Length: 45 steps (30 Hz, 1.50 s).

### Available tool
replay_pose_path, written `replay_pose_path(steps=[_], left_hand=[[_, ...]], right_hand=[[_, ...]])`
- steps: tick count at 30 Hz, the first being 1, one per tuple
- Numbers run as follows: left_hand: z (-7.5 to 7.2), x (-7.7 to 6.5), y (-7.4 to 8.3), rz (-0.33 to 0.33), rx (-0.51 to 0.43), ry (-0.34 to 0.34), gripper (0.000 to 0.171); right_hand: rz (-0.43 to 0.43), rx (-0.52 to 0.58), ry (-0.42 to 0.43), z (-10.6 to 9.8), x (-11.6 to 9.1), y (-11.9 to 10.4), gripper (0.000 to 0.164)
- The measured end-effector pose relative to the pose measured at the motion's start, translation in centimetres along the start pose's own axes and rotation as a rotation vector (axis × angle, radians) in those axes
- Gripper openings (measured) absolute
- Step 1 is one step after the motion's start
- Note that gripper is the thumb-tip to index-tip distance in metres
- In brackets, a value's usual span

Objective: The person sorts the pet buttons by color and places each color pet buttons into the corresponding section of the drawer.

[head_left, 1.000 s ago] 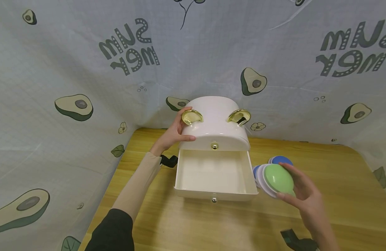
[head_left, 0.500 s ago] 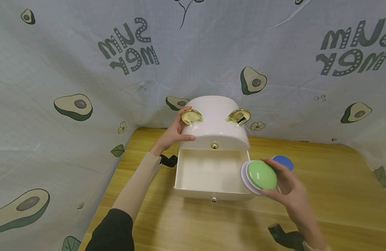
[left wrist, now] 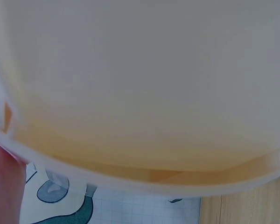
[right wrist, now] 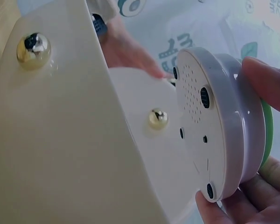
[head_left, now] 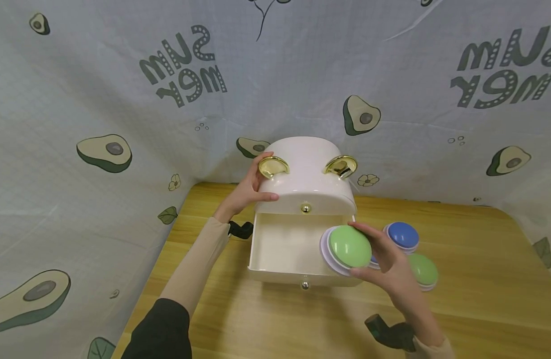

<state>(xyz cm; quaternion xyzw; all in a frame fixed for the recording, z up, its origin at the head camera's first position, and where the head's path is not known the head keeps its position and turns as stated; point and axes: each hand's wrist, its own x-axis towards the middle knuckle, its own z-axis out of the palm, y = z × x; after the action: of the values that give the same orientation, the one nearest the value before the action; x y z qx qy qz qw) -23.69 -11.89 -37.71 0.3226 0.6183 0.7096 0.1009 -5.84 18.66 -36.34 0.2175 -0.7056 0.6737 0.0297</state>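
Note:
A white drawer box (head_left: 307,172) with gold ears stands against the backdrop, its lower drawer (head_left: 280,244) pulled out. My left hand (head_left: 246,193) rests on the box's left side, thumb along the front and fingers behind the left ear. With thumb and fingers, my right hand (head_left: 394,271) grips a round push button (head_left: 350,247) with a green top and lavender base, tilted over the drawer's right part. The right wrist view shows the button's underside (right wrist: 198,121), with speaker holes and dark feet, beside the drawer's front (right wrist: 60,130). A pale, blurred surface fills most of the left wrist view.
Right of the drawer, a blue push button (head_left: 403,235) and a second green one (head_left: 424,271) lie on the wooden table (head_left: 482,259). Another blue button (head_left: 374,260) is mostly hidden behind my right hand. An avocado-print cloth (head_left: 293,89) hangs behind.
My right hand has carried the green push button leftward from beside the drawer to over its right part. The second green button has come into view. My left hand stays put.

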Motion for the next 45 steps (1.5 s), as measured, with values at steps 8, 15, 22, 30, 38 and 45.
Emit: replay_pose_path(steps=[8, 15, 22, 30, 38, 45], left_hand=[[0.1, 0.0, 0.1, -0.001, 0.001, 0.007, 0.098], [0.1, 0.0, 0.1, 0.002, -0.001, 0.008, 0.098], [0.1, 0.0, 0.0, -0.005, -0.003, 0.008, 0.098], [0.0, 0.0, 0.0, -0.011, 0.011, 0.009, 0.098], [0.0, 0.0, 0.1, -0.014, 0.013, 0.001, 0.097], [0.0, -0.1, 0.0, 0.002, 0.019, -0.004, 0.096]], right_hand=[[0.010, -0.011, -0.032, 1.4, 0.6, 0.3, 0.076], [0.038, -0.042, -0.072, 2.7, 1.3, 0.3, 0.075], [0.029, -0.052, -0.081, 4.3, 2.1, 0.6, 0.072], [0.034, -0.029, -0.112, 5.8, 2.8, 1.2, 0.072], [0.041, -0.026, -0.128, 7.0, 3.7, 1.6, 0.070], [0.089, -0.057, -0.131, 8.0, 4.3, 1.7, 0.070]])
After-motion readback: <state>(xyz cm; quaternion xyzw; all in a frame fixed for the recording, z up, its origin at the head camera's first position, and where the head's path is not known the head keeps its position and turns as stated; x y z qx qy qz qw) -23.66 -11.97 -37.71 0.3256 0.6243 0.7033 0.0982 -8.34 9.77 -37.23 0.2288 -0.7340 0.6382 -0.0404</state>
